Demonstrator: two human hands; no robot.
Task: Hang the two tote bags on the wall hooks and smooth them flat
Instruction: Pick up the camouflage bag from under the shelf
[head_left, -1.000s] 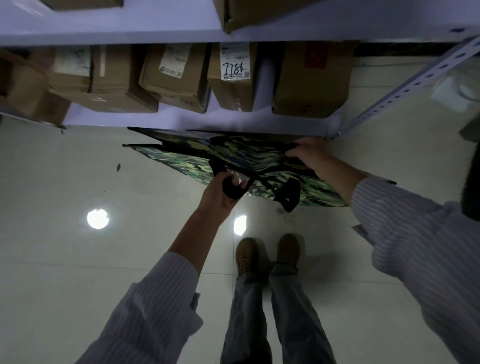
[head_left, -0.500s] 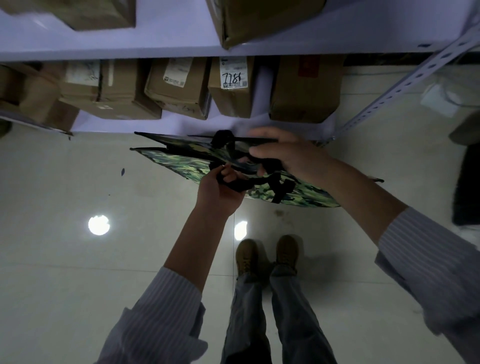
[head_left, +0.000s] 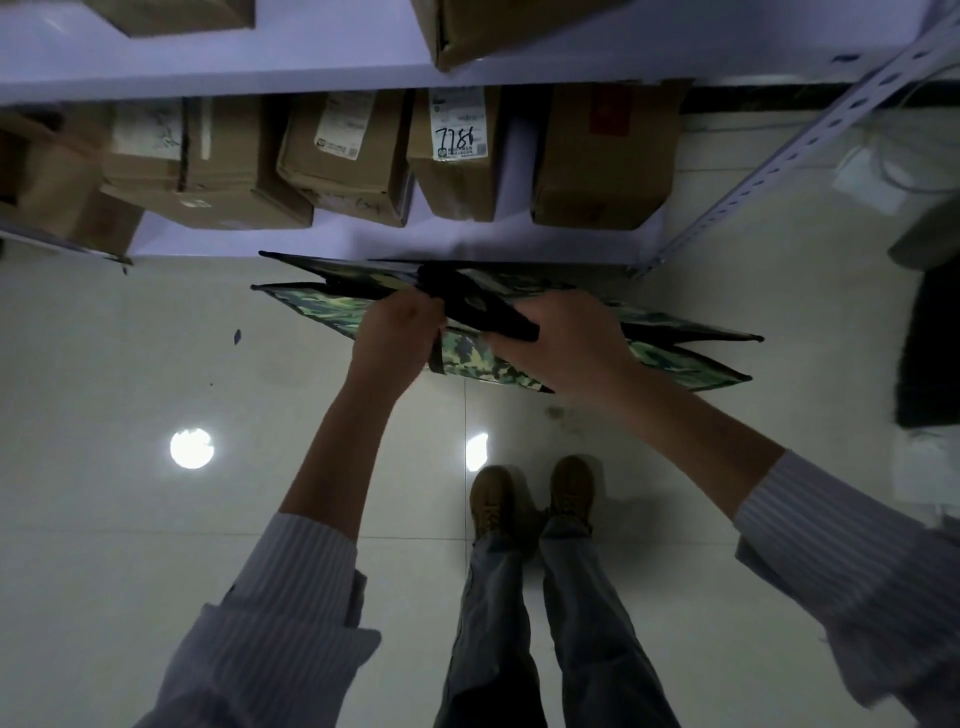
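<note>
Two hands are up at 12 o'clock, above our shoes (head_left: 491, 501). Our left hand (head_left: 397, 340) is curled tight, gripping the camouflage tote (head_left: 322, 306) at its top edge. We hold the bag in the air in front of the shelf (head_left: 337, 241) of cardboard boxes (head_left: 343, 161). Between the hands bunch the black handles (head_left: 467, 306), and at 1 o'clock our right hand (head_left: 569, 348) has its fingers wrapped round them. Two camouflage edges run towards 3 o'clock; one bag or two, we cannot tell.
</note>
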